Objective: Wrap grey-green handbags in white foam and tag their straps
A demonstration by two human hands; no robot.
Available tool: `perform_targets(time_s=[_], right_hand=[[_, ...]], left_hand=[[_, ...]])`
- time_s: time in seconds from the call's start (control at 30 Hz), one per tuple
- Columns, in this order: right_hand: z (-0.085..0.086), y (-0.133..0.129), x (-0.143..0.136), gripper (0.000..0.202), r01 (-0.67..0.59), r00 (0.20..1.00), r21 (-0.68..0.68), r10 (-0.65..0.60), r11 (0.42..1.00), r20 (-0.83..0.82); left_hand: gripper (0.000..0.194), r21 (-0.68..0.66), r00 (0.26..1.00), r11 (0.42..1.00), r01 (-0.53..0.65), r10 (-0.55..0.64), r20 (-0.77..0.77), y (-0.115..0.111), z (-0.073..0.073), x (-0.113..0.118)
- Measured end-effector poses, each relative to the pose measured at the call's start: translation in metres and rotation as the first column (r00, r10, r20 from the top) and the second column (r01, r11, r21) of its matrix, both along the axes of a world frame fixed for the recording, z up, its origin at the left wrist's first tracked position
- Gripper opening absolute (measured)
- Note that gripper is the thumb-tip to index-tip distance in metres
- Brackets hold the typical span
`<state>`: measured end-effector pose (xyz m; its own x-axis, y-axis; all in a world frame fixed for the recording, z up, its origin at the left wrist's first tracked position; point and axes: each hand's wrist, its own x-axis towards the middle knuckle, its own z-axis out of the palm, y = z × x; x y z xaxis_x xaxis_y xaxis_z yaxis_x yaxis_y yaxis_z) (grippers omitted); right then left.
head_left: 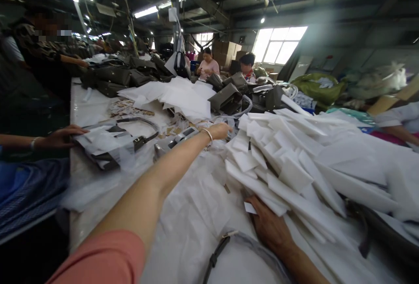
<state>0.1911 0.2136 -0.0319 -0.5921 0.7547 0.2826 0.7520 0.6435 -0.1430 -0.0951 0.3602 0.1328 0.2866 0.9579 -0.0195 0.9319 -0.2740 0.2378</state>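
My left hand (221,131) reaches far across the table, its fingers drawn together beside the pile of white foam sheets (278,148). Whatever is in those fingers is too small and blurred to make out. Low at the right, my right hand (270,225) pinches a small white card (250,207), with the foam sheets overhanging its fingers. Below it lies a dark bag strap (218,249) with a buckle, partly wrapped in clear film. Under my left forearm sits a grey tape dispenser-like object (176,140), partly covered.
Dark bags (229,98) are heaped at the back, near a stack of white sheets (183,96). Small brown tags (129,109) lie scattered left of centre. At left, a co-worker's hand (62,135) touches a wrapped bag (108,144). Other people sit beyond the table.
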Motion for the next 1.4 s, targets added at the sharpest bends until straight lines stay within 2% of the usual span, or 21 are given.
perform_targets(time_s=[0.13, 0.2, 0.27, 0.37, 0.5, 0.6, 0.77, 0.83, 0.9, 0.97, 1.03, 1.13, 1.23, 1.33, 1.4], right_hand=[[0.008, -0.003, 0.000, 0.041, 0.005, 1.000, -0.074, -0.004, 0.997, 0.010], [0.010, -0.003, -0.001, 0.041, 0.019, 1.000, -0.098, -0.020, 0.995, -0.006], [0.011, -0.003, -0.001, 0.041, 0.031, 0.999, -0.110, -0.033, 0.993, -0.015], [0.010, -0.002, 0.000, 0.042, 0.017, 1.000, -0.131, -0.017, 0.991, 0.003], [0.010, -0.001, 0.000, 0.042, 0.014, 1.000, -0.139, -0.012, 0.990, 0.013], [0.012, -0.002, -0.002, 0.041, 0.014, 1.000, -0.139, -0.011, 0.990, 0.022], [0.019, -0.004, -0.006, 0.039, 0.042, 0.999, -0.142, -0.038, 0.989, 0.030], [0.021, -0.005, -0.007, 0.039, 0.063, 0.998, -0.159, -0.058, 0.985, 0.034], [0.022, -0.005, -0.007, 0.040, 0.086, 0.996, -0.204, -0.081, 0.975, 0.033], [0.022, -0.004, -0.006, 0.040, 0.094, 0.996, -0.244, -0.093, 0.965, 0.014], [0.023, -0.001, -0.006, 0.041, 0.058, 0.997, -0.274, -0.069, 0.960, -0.030], [0.035, 0.005, -0.011, 0.037, -0.013, 0.993, -0.369, -0.033, 0.929, -0.117], [0.059, 0.006, -0.020, 0.033, -0.021, 0.986, -0.530, -0.071, 0.848, -0.152], [0.086, -0.004, -0.020, 0.030, -0.018, 0.981, -0.661, -0.115, 0.750, -0.158], [0.103, -0.018, -0.012, 0.029, -0.007, 0.970, -0.716, -0.170, 0.698, -0.176]], left_hand=[[0.037, 0.123, 0.992, 0.987, -0.106, 0.114, -0.058, 0.030, -0.055, 0.027], [0.038, 0.165, 0.983, 0.974, -0.154, 0.168, -0.076, 0.038, -0.073, 0.028], [0.039, 0.196, 0.976, 0.964, -0.179, 0.198, -0.087, 0.043, -0.083, 0.025], [0.038, 0.243, 0.972, 0.953, -0.178, 0.209, -0.105, 0.048, -0.087, 0.021], [0.033, 0.276, 0.981, 0.957, -0.086, 0.129, -0.143, 0.047, -0.083, 0.024], [0.032, 0.243, 0.983, 0.970, -0.030, 0.074, -0.171, 0.044, -0.080, 0.025], [0.033, 0.122, 0.978, 0.991, -0.061, 0.084, -0.193, 0.041, -0.075, 0.021], [0.031, 0.049, 0.977, 0.996, -0.071, 0.080, -0.197, 0.041, -0.067, 0.018], [0.028, -0.024, 0.977, 0.996, -0.086, 0.080, -0.199, 0.039, -0.050, 0.012], [0.028, -0.071, 0.977, 0.992, -0.106, 0.091, -0.194, 0.032, -0.024, 0.000], [0.030, -0.093, 0.978, 0.988, -0.120, 0.102, -0.180, 0.016, 0.009, -0.017], [0.031, -0.119, 0.983, 0.986, -0.119, 0.100, -0.155, -0.023, 0.060, -0.047], [0.027, -0.087, 0.987, 0.992, -0.095, 0.083, -0.136, -0.072, 0.097, -0.067], [0.025, 0.028, 0.994, 0.999, -0.016, 0.019, -0.108, -0.124, 0.114, -0.067], [0.031, 0.083, 0.995, 0.992, 0.091, -0.087, -0.055, -0.160, 0.114, -0.057]])
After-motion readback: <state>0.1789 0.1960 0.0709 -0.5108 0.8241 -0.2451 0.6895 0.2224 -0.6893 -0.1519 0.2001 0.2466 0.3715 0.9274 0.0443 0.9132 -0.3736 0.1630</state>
